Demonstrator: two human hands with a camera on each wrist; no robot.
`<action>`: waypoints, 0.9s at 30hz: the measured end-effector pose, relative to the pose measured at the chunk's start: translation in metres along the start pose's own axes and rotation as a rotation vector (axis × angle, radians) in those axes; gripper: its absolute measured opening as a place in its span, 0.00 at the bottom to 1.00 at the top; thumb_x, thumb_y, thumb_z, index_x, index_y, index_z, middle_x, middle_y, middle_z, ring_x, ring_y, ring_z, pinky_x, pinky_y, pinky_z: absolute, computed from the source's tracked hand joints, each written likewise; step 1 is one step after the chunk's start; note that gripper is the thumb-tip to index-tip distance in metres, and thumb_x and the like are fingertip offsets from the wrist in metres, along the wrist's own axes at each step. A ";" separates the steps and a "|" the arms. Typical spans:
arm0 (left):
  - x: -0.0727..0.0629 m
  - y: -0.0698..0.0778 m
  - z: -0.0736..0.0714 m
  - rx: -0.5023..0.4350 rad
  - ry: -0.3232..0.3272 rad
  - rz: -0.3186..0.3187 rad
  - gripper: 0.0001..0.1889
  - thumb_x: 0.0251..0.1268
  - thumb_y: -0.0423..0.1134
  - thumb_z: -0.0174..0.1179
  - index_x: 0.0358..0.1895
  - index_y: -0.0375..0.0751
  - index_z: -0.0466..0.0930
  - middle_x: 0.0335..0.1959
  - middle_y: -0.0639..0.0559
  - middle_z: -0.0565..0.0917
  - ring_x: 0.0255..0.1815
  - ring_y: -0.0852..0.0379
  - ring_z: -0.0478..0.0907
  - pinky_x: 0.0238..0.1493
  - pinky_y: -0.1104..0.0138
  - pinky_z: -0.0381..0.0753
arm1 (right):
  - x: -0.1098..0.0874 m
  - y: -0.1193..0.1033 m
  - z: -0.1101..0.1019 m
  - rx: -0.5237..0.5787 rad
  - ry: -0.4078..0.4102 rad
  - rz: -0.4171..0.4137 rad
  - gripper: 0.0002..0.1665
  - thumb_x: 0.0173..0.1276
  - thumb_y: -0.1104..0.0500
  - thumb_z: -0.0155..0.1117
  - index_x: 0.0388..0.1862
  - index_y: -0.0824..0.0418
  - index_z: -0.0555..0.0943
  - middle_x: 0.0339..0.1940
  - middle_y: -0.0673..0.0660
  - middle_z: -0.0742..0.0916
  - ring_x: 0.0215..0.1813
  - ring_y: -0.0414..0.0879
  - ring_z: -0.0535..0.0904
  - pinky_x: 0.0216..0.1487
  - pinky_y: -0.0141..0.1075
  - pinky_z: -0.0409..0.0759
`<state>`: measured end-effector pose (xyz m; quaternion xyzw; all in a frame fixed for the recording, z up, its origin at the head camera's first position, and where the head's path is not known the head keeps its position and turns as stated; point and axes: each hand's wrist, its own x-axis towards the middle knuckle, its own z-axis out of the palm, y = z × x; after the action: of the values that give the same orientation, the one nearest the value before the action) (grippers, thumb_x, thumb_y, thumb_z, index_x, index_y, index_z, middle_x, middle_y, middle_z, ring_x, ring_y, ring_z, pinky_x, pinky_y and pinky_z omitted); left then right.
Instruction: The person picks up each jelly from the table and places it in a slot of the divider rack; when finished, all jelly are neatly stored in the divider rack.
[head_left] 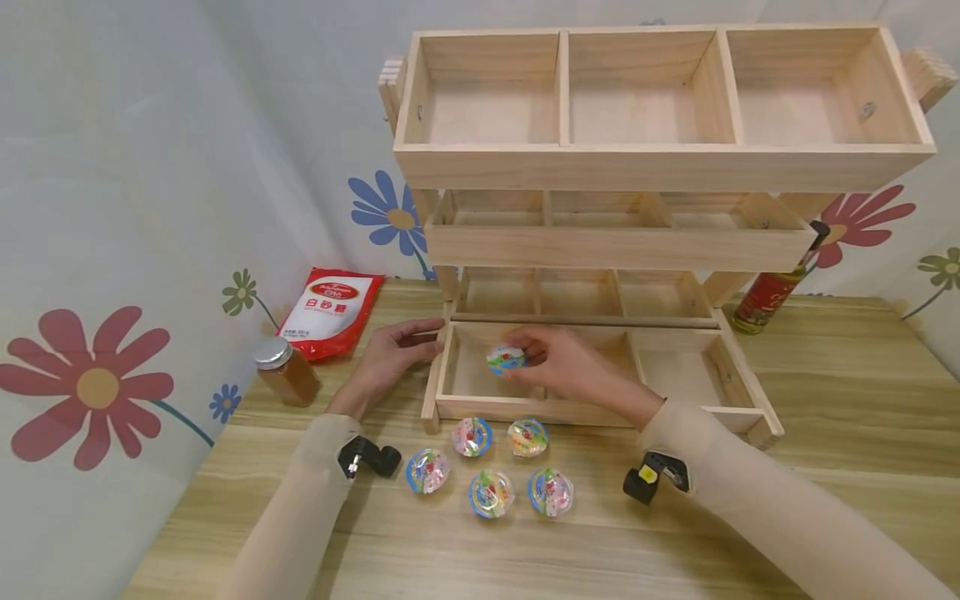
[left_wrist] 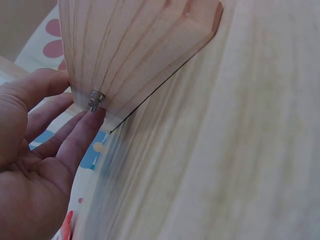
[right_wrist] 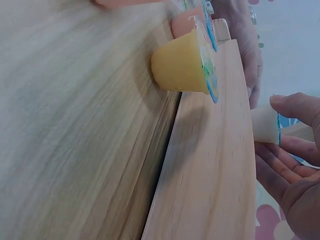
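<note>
My right hand (head_left: 573, 367) pinches a small jelly cup (head_left: 506, 359) by its rim, over the left compartment of the wooden rack's (head_left: 540, 408) lowest tray. In the right wrist view that cup (right_wrist: 265, 124) looks pale, behind the tray's front board. My left hand (head_left: 392, 360) is at the rack's left side, its extended fingertips touching the side panel (left_wrist: 135, 55) near a metal bolt (left_wrist: 96, 98). In front of the tray, several jelly cups (head_left: 491, 493) stand on the table with printed lids up. One of them is a yellow cup (right_wrist: 179, 64).
Left of the rack are a red and white sugar bag (head_left: 330, 308) and a spice jar (head_left: 287, 372) with a metal lid. A dark-capped bottle (head_left: 772, 292) stands behind the rack's right side. The upper trays (head_left: 660, 171) overhang the lowest one. A flowered curtain (head_left: 187, 167) hangs behind.
</note>
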<state>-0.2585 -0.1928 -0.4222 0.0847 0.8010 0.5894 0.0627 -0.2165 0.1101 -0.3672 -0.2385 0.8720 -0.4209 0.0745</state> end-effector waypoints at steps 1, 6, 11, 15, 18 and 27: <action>0.000 0.000 0.000 0.000 -0.001 0.000 0.26 0.72 0.41 0.71 0.70 0.39 0.81 0.69 0.42 0.82 0.67 0.43 0.80 0.69 0.52 0.78 | 0.001 0.000 0.001 -0.003 0.000 -0.002 0.31 0.67 0.57 0.80 0.66 0.67 0.82 0.51 0.58 0.90 0.53 0.52 0.87 0.56 0.46 0.85; 0.001 0.000 0.000 -0.003 0.002 -0.001 0.26 0.72 0.41 0.71 0.70 0.39 0.81 0.68 0.42 0.82 0.67 0.43 0.80 0.68 0.53 0.79 | 0.009 0.003 0.007 -0.011 0.005 -0.024 0.31 0.68 0.56 0.79 0.66 0.67 0.82 0.54 0.60 0.89 0.53 0.53 0.86 0.56 0.45 0.85; 0.002 0.000 0.001 -0.021 0.001 -0.001 0.26 0.71 0.39 0.71 0.70 0.38 0.81 0.68 0.41 0.82 0.67 0.44 0.80 0.68 0.55 0.79 | 0.016 0.002 0.011 0.000 0.007 -0.005 0.31 0.67 0.57 0.80 0.66 0.67 0.82 0.55 0.60 0.89 0.54 0.52 0.86 0.57 0.44 0.85; 0.003 -0.001 0.001 -0.017 0.002 0.000 0.26 0.72 0.39 0.71 0.70 0.39 0.81 0.68 0.41 0.82 0.66 0.44 0.80 0.67 0.55 0.80 | 0.021 0.001 0.015 -0.003 0.003 0.023 0.32 0.67 0.56 0.80 0.66 0.66 0.81 0.57 0.59 0.88 0.55 0.52 0.85 0.59 0.44 0.84; 0.003 -0.001 0.001 -0.019 0.001 0.000 0.26 0.72 0.39 0.71 0.70 0.38 0.81 0.68 0.41 0.82 0.67 0.44 0.80 0.67 0.55 0.80 | 0.027 0.002 0.018 -0.006 -0.002 0.032 0.32 0.67 0.56 0.80 0.66 0.66 0.81 0.57 0.59 0.88 0.55 0.51 0.85 0.59 0.43 0.84; 0.001 -0.002 0.000 -0.032 0.003 -0.002 0.26 0.71 0.39 0.72 0.70 0.38 0.81 0.67 0.42 0.83 0.66 0.45 0.81 0.64 0.61 0.81 | 0.041 0.005 0.027 -0.009 -0.010 0.019 0.31 0.68 0.55 0.79 0.65 0.66 0.82 0.57 0.60 0.88 0.54 0.50 0.85 0.57 0.41 0.84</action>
<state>-0.2597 -0.1926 -0.4238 0.0821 0.7915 0.6024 0.0633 -0.2451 0.0746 -0.3851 -0.2329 0.8758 -0.4149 0.0816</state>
